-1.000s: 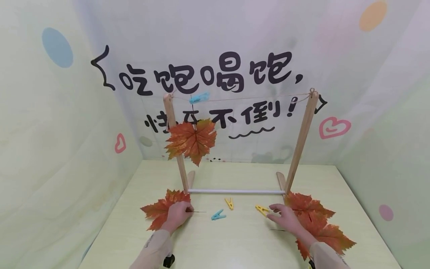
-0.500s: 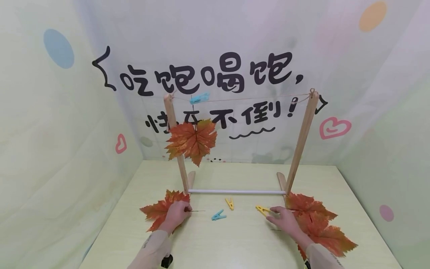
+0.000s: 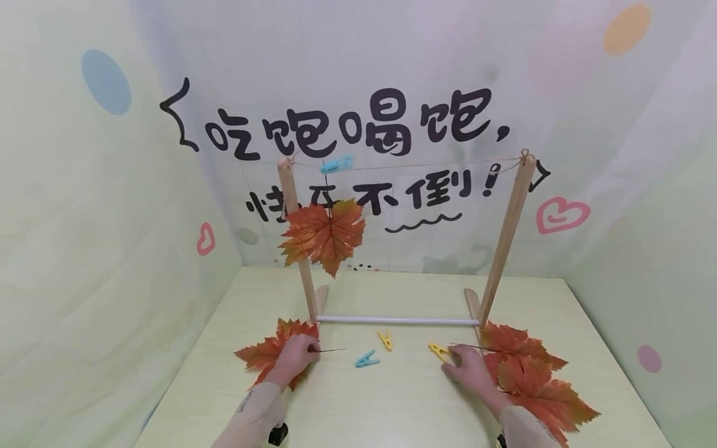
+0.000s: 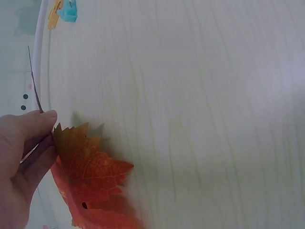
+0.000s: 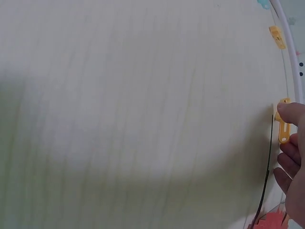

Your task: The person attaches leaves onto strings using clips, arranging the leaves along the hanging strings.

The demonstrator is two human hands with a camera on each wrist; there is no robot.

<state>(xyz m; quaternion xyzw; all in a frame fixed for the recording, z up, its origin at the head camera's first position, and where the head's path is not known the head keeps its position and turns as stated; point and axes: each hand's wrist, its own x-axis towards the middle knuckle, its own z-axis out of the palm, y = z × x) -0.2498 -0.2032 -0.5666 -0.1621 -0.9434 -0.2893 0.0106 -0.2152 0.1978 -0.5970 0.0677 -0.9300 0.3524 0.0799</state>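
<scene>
My left hand (image 3: 297,358) pinches the thin stem of an orange-red maple leaf (image 3: 263,353) at the table's left; in the left wrist view the stem (image 4: 34,86) sticks up past the fingertips. On the right, my right hand (image 3: 470,368) has thumb and fingers around a yellow clothespin (image 3: 439,351). The right wrist view shows the thumb over one end of that clothespin (image 5: 284,129) and the index finger at the other. Beside and behind the right hand lie overlapping maple leaves (image 3: 546,395), one dark stem (image 5: 268,167) passing close to the fingers.
Between the hands lie a blue clothespin (image 3: 366,359) and another yellow clothespin (image 3: 384,340). Behind them stands a wooden frame (image 3: 506,239) with a white bottom bar (image 3: 392,320). On its string (image 3: 426,165), a blue clothespin (image 3: 337,165) holds a hanging maple leaf (image 3: 325,233).
My right hand has moved slightly left and closed in around the yellow clothespin. The leaves by it have shifted a little right. My left hand keeps its hold on the leaf stem.
</scene>
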